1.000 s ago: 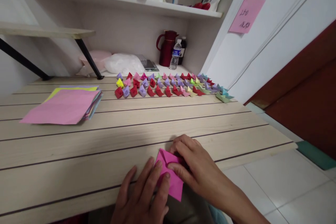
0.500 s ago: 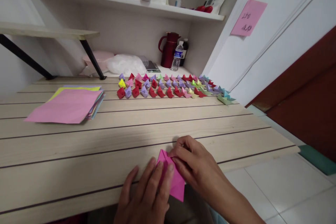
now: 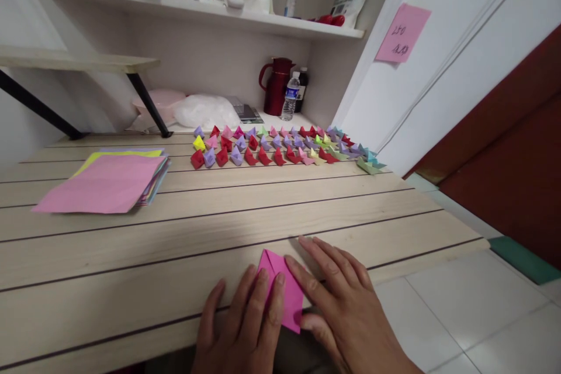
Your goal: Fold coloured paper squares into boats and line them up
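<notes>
A folded piece of bright pink paper [image 3: 291, 304] lies at the table's front edge, its upper point facing away from me and its lower corner over the edge. My left hand [image 3: 245, 321] rests on its left part with fingers stretched out and spread, covering that side. To the right, my right hand [image 3: 346, 298] is open, palm down. Its index fingertip touches the paper's upper right edge, and its thumb is by the lower right corner. A crease line runs down from the paper's top.
Rows of small folded paper boats [image 3: 279, 156] in many colours stand at the table's back. A stack of coloured paper sheets [image 3: 100, 181] lies at left. Behind are a dark red jug [image 3: 277, 87], a water bottle [image 3: 290, 96] and a plastic bag [image 3: 205, 111].
My right hand has gone from bent, pinched fingers at the paper's upper edge to spread fingers along its right side. The left hand stays on the paper. The view has shifted slightly.
</notes>
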A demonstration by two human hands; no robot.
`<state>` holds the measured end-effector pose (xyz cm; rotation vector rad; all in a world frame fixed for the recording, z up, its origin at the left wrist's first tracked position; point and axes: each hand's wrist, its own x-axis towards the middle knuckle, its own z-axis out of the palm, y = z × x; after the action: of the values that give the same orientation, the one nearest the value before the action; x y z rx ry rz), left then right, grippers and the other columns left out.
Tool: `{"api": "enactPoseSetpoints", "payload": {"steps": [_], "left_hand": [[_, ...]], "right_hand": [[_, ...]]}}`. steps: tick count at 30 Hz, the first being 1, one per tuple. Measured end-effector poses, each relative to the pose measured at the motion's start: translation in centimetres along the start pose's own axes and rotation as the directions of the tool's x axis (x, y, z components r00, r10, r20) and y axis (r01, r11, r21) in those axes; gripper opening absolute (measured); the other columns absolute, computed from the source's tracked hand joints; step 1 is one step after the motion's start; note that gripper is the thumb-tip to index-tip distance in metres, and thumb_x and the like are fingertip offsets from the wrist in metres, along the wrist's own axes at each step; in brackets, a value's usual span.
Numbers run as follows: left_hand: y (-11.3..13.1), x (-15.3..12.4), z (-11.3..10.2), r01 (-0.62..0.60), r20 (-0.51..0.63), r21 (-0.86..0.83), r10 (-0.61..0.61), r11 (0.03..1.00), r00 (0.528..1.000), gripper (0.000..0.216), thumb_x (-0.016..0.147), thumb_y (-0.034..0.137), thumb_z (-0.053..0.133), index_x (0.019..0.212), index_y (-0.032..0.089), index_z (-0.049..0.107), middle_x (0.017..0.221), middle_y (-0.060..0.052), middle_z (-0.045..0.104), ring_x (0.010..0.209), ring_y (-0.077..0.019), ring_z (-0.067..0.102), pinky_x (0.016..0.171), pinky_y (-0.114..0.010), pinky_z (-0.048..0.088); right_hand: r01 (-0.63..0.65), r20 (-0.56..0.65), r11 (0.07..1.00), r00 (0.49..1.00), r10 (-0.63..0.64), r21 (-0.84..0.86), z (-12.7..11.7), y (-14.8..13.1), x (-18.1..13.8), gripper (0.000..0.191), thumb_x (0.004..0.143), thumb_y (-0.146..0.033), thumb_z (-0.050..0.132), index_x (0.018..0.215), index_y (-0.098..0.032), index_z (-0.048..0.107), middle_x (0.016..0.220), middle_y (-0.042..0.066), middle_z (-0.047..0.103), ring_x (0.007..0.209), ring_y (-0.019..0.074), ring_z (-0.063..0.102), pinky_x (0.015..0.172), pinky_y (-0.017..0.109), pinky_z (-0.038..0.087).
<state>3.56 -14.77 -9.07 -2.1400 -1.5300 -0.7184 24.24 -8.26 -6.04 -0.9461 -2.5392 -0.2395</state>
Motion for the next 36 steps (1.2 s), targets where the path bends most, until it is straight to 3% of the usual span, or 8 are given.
{"api": "enactPoseSetpoints", "payload": {"steps": [4, 8, 13, 21, 26, 29, 32, 36], "left_hand": [[0.3, 0.1, -0.1, 0.042, -0.01, -0.028, -0.043, 0.999, 0.999, 0.048, 0.093, 0.018, 0.038, 0.137, 0.029, 0.053, 0.128, 0.003, 0.067, 0.121, -0.0146, 0.056, 0.124, -0.039, 0.0], [0.5, 0.3, 0.1, 0.094, -0.05, -0.074, -0.098, 0.993, 0.994, 0.042, 0.095, 0.028, 0.042, 0.134, 0.031, 0.056, 0.124, 0.003, 0.07, 0.117, -0.0153, 0.06, 0.124, -0.037, 0.001], [0.2, 0.2, 0.4, 0.05, -0.07, -0.045, -0.053, 0.998, 0.996, 0.042, 0.095, 0.024, 0.04, 0.133, 0.03, 0.057, 0.123, 0.003, 0.071, 0.117, -0.0154, 0.059, 0.124, -0.038, 0.002], [0.0, -0.1, 0.5, 0.035, -0.067, -0.002, -0.035, 0.999, 0.997, 0.053, 0.088, 0.01, 0.039, 0.134, 0.03, 0.055, 0.126, 0.005, 0.069, 0.119, -0.0131, 0.058, 0.124, -0.039, 0.002], [0.0, -0.1, 0.6, 0.057, -0.074, -0.042, -0.06, 0.998, 0.995, 0.044, 0.095, 0.022, 0.038, 0.133, 0.031, 0.056, 0.123, 0.004, 0.07, 0.118, -0.0123, 0.058, 0.124, -0.036, 0.0], [0.2, 0.0, 0.8, 0.064, -0.101, -0.053, -0.069, 0.997, 0.992, 0.038, 0.098, 0.031, 0.038, 0.13, 0.03, 0.06, 0.122, 0.003, 0.071, 0.118, -0.0128, 0.058, 0.124, -0.037, 0.002], [0.4, 0.0, 1.0, 0.053, -0.154, -0.052, -0.06, 0.997, 0.986, 0.035, 0.098, 0.028, 0.04, 0.124, 0.03, 0.064, 0.118, 0.004, 0.073, 0.116, -0.0147, 0.059, 0.123, -0.04, 0.008], [0.8, -0.1, 1.1, 0.061, -0.227, -0.12, -0.087, 0.991, 0.97, 0.036, 0.096, 0.018, 0.038, 0.114, 0.024, 0.068, 0.113, 0.001, 0.074, 0.117, -0.0169, 0.059, 0.12, -0.038, 0.018]], "right_hand": [[-0.003, 0.036, 0.998, 0.999, 0.005, -0.055, -0.3, 1.2, -1.8, 0.059, 0.096, -0.052, 0.048, 0.149, -0.027, 0.039, 0.156, 0.008, 0.037, 0.137, 0.0328, 0.037, 0.104, 0.051, 0.034], [0.041, 0.02, 0.999, 0.999, -0.04, -0.001, -0.3, 1.2, -1.7, 0.071, 0.092, -0.056, 0.055, 0.149, -0.017, 0.037, 0.152, 0.013, 0.043, 0.139, 0.0314, 0.036, 0.109, 0.049, 0.031], [0.158, 0.012, 0.987, 0.987, -0.157, -0.028, 0.1, -0.3, 0.1, 0.064, 0.091, -0.04, 0.06, 0.147, -0.016, 0.041, 0.147, 0.009, 0.051, 0.138, 0.0317, 0.035, 0.109, 0.05, 0.026], [-0.027, -0.005, 0.999, 1.0, 0.027, -0.032, -0.2, -0.7, 2.4, 0.044, 0.087, -0.016, 0.064, 0.126, -0.036, 0.058, 0.118, 0.006, 0.065, 0.104, 0.029, 0.057, 0.08, 0.043, 0.04], [-0.03, 0.017, 0.998, 0.999, 0.031, -0.054, -0.1, -1.1, 3.8, 0.047, 0.088, -0.018, 0.063, 0.129, -0.038, 0.056, 0.11, 0.007, 0.067, 0.093, 0.0279, 0.057, 0.076, 0.042, 0.039], [-0.028, -0.041, 1.0, 0.999, 0.027, -0.008, 0.3, -1.5, 3.2, 0.044, 0.093, -0.021, 0.057, 0.135, -0.033, 0.053, 0.121, 0.007, 0.065, 0.107, 0.0287, 0.055, 0.085, 0.044, 0.039], [0.002, -0.119, 0.998, 0.993, 0.005, 0.059, 0.9, -1.8, 1.9, 0.037, 0.097, -0.022, 0.049, 0.133, -0.025, 0.055, 0.126, 0.006, 0.064, 0.117, 0.0259, 0.053, 0.095, 0.042, 0.037], [0.062, -0.177, 0.981, 0.984, -0.029, 0.183, 1.4, -1.8, 0.7, 0.034, 0.099, -0.019, 0.043, 0.131, -0.018, 0.057, 0.119, 0.009, 0.066, 0.112, 0.0244, 0.056, 0.089, 0.039, 0.041]]}}
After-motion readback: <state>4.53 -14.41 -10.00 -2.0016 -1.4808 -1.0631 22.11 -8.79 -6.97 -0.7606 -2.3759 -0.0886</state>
